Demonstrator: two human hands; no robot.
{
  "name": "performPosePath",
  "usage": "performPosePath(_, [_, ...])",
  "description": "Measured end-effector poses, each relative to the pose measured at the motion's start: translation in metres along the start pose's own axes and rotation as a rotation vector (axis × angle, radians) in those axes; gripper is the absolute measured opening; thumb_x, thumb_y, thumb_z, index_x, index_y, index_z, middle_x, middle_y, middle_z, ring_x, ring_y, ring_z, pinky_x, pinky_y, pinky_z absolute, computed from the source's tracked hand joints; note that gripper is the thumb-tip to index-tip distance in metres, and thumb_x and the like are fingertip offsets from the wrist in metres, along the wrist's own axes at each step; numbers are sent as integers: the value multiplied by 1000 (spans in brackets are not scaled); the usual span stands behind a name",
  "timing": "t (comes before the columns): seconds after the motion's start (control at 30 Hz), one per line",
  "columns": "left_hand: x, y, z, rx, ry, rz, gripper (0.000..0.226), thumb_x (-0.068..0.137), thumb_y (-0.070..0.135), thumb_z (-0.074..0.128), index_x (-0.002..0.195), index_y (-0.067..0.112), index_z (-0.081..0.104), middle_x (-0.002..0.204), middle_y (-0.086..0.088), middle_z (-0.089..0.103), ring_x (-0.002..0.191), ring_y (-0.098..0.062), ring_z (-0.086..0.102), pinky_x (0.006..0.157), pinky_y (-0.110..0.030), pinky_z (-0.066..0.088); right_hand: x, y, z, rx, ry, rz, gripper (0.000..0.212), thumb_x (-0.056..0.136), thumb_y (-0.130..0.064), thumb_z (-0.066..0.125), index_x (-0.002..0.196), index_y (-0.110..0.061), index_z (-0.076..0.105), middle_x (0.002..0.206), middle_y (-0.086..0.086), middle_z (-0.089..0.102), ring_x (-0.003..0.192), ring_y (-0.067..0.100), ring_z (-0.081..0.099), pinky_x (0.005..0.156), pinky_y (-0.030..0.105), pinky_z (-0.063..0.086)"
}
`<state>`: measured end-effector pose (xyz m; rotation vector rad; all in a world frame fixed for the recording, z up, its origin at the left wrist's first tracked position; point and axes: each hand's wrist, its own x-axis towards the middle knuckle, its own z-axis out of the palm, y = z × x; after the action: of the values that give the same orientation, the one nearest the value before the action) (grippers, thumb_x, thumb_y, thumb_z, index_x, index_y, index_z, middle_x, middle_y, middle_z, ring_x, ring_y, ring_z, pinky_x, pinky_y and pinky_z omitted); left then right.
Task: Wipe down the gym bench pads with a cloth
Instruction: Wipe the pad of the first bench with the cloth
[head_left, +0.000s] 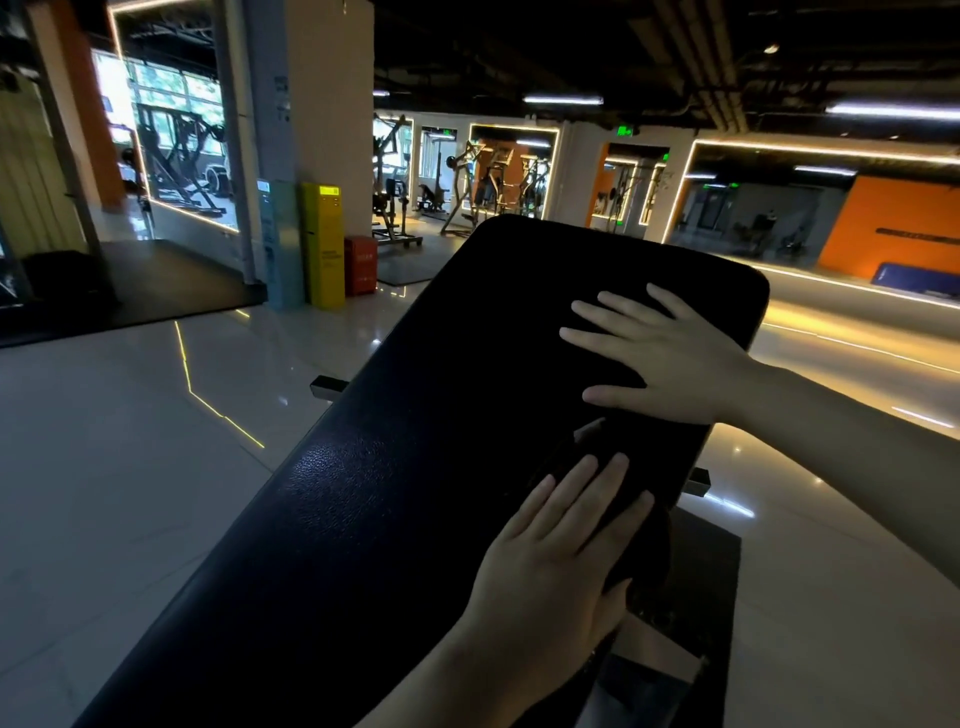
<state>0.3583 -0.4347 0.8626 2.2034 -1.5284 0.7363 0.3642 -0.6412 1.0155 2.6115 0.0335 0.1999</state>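
left hand (545, 561) flat on cloth (647, 551), pad (415, 441) 5 o'clock | right hand (670, 353) spread, 2 o'clock | cloth likely soft, light: press mid-cloth

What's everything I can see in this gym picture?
bench pad: one, black, centre, running away from the camera
cloth: one, dark, near the pad's right edge, under the left hand
stand: one, yellow, by the white pillar
box: one, red, beside the stand
weight machines: several, dark, far back
mat: one, blue, far right floor
left hand: one, fingers flat on the cloth
right hand: one, flat on the pad
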Motion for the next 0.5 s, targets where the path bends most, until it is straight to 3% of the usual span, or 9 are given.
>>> performPosePath(0.17, [4, -32, 3, -37, 43, -51, 58, 91, 45, 37, 146, 27, 31, 158, 0, 25, 146, -18, 23, 113, -43, 27, -2, -2, -1, 16, -5, 5, 101, 61, -87, -25, 149, -44, -1, 160, -13, -8, 147, 9, -12, 119, 41, -11])
performPosePath(0.27, [7, -68, 2, -24, 52, -141, 58, 92, 45, 33, 147, 26, 28, 159, 0, 22, 146, -21, 20, 117, -41, 19, -2, -2, -1, 31, -5, -4, 99, 63, -87, -22, 150, -43, -1, 160, -13, -9, 147, 10, -14, 119, 43, -10])
performPosePath(0.37, [10, -128, -2, -165, 30, -297, 61, 90, 47, 26, 148, 29, 20, 161, 6, 5, 149, -16, 2, 120, -36, 7, -3, -1, -2, 47, 3, -20, 99, 64, -86, -22, 150, -42, -1, 160, -12, -11, 147, 10, -15, 119, 45, -9])
performPosePath(0.5, [22, -185, 3, -209, 101, -401, 59, 96, 27, 45, 149, 28, 18, 158, 9, -1, 146, -13, -6, 120, -42, 7, -3, 0, 1, 58, 21, -37, 92, 70, -84, -18, 150, -43, -1, 160, -13, -12, 146, 9, -17, 119, 45, -9])
